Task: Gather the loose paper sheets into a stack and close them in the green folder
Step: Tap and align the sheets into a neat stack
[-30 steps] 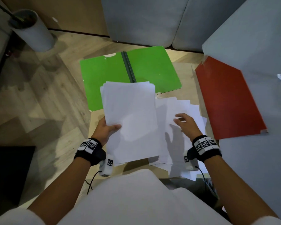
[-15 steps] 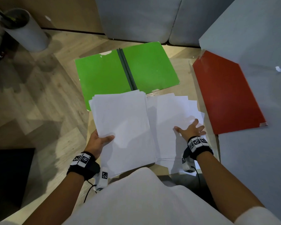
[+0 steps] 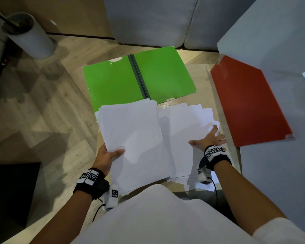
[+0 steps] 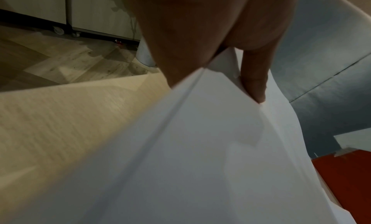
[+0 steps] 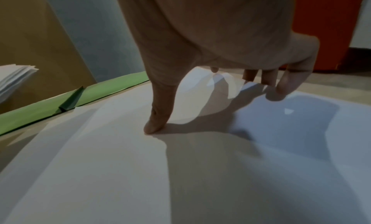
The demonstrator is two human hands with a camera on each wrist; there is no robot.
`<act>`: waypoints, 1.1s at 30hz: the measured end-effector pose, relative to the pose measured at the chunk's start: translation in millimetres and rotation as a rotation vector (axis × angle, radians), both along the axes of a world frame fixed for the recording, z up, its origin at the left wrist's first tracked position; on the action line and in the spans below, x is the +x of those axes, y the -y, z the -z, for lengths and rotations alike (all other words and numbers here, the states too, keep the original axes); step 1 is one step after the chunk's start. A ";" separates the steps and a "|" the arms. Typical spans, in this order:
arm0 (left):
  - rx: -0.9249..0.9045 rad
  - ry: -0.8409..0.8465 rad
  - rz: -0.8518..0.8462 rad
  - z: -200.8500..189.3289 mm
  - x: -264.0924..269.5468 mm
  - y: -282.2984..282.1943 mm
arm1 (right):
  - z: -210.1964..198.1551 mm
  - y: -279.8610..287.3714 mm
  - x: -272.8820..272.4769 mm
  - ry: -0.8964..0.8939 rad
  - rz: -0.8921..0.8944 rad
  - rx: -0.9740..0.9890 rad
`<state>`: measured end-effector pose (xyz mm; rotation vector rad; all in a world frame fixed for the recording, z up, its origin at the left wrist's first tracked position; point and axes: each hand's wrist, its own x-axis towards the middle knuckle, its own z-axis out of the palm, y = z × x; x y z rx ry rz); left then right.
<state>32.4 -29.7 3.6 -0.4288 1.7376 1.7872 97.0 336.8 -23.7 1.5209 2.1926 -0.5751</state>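
Note:
The green folder (image 3: 139,80) lies open on the small wooden table, its dark spine (image 3: 138,76) up the middle. My left hand (image 3: 106,155) grips a stack of white sheets (image 3: 134,138) by its left edge, thumb on top, lifted over the table's near left. In the left wrist view the thumb (image 4: 255,78) presses on that stack (image 4: 200,156). Loose sheets (image 3: 183,124) lie fanned on the table to the right. My right hand (image 3: 208,138) rests spread on them, fingertips (image 5: 154,126) touching the paper (image 5: 100,156). The folder's edge (image 5: 40,110) shows behind.
A red folder (image 3: 248,101) lies on a grey seat (image 3: 280,50) at the right. Grey sofa cushions (image 3: 148,18) stand behind the table. A white cylindrical pot (image 3: 30,37) is on the wooden floor at far left. A dark object (image 3: 9,191) sits at lower left.
My left hand has drawn the held stack nearer to me, uncovering more of the green folder. My right hand slid right and nearer over the loose sheets and spread out.

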 end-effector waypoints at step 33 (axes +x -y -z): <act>0.019 -0.054 -0.055 -3.4 4.8 14.9 | -30.0 -16.5 13.6 -0.591 0.214 -0.273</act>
